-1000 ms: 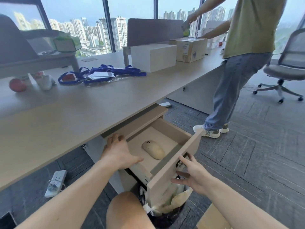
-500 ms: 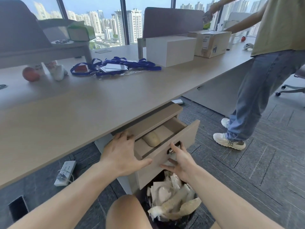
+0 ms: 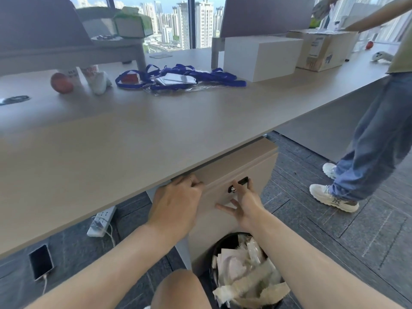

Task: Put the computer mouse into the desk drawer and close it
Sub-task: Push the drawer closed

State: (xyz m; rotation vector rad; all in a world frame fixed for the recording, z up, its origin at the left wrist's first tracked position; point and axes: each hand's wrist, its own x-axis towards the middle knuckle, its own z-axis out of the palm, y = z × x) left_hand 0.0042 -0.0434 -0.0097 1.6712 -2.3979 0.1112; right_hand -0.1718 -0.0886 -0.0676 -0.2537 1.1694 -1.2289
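The beige drawer (image 3: 252,172) under the desk top (image 3: 133,139) sits pushed in, its front flush with the cabinet. The computer mouse is hidden from view. My right hand (image 3: 244,200) rests spread against the drawer front, fingertips at the dark recessed handle (image 3: 239,183). My left hand (image 3: 176,201) lies on the drawer front's upper left corner just below the desk edge, fingers curled and holding nothing.
A black bin (image 3: 245,273) full of paper scraps stands below the drawer by my knee. A power strip (image 3: 101,221) and a phone (image 3: 41,262) lie on the floor at left. Another person (image 3: 374,134) stands at right. Blue lanyards (image 3: 178,78), a white box (image 3: 260,56) and a cardboard box sit on the desk.
The drawer slid from wide open to fully shut, hiding the mouse that lay inside it. Both hands moved forward with the drawer front.
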